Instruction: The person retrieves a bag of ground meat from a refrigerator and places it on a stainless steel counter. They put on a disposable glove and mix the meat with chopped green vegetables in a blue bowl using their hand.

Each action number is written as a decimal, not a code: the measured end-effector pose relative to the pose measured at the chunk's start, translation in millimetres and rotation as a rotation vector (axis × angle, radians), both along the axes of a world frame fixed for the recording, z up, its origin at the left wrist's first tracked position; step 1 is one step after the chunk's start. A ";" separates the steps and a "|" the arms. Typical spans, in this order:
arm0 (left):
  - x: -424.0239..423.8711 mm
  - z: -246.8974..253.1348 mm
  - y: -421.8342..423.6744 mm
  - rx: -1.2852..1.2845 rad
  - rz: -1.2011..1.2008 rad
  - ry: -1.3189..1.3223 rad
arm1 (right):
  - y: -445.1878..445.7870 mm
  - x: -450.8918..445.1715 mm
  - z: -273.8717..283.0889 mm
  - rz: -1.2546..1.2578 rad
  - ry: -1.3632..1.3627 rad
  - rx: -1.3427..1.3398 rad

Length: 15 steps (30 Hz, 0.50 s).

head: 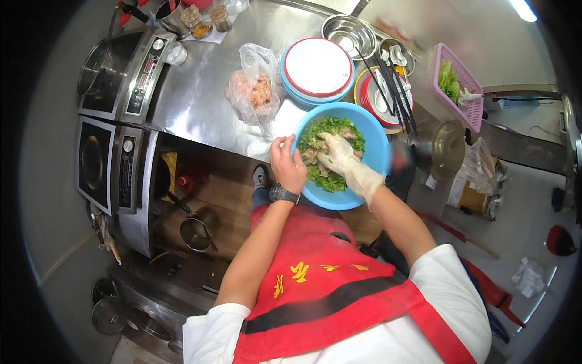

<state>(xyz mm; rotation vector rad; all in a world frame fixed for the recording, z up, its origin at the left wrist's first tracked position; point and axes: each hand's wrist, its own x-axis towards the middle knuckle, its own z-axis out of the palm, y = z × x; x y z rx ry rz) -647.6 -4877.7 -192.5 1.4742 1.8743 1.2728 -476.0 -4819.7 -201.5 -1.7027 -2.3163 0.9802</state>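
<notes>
A light blue plastic basin (378,150) sits before me at the front edge of the steel counter. Chopped green herbs or scallions (334,182) fill it, with pale minced meat (310,157) among them. My right hand (343,157), in a whitish disposable glove, is down in the mixture, its fingers and thumb around some of the meat. Some of its fingertips are hidden there. My left hand (289,164), bare and with a dark wristwatch (284,194) at the wrist, holds the basin by its left rim.
Left of the basin lies a clear plastic bag of minced meat (260,93). Stacked plates (318,66) stand behind it, near a steel bowl (349,36) and black chopsticks (394,88). Induction cookers (144,75) line the left side. A pink basket (459,86) holds lettuce at right.
</notes>
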 end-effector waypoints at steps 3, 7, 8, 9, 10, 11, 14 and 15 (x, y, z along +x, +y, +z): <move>3.7 -7.6 5.1 -0.042 0.054 -0.035 | -34.4 15.0 15.8 0.116 0.026 0.017; 6.3 -6.6 4.1 -0.197 0.050 -0.087 | -52.0 13.0 2.1 0.048 -0.123 -0.041; 7.1 -3.7 -0.9 -0.256 0.019 -0.064 | -51.6 9.9 0.0 -0.031 -0.079 -0.187; 4.9 -6.6 4.3 -0.296 -0.017 -0.036 | -34.5 -1.5 6.3 -0.115 -0.029 -0.315; 4.1 -14.5 3.8 -0.244 0.014 -0.054 | -21.4 -12.2 13.2 -0.200 0.020 -0.454; 4.8 -15.6 -1.1 -0.250 0.019 -0.089 | -18.2 -17.7 13.7 -0.294 0.064 -0.608; 3.9 -11.4 10.0 -0.207 0.052 -0.198 | -1.4 -17.9 -4.0 0.081 -0.300 -0.258; 3.6 -14.5 12.3 -0.184 0.036 -0.199 | -0.2 -20.1 4.2 0.071 -0.291 -0.269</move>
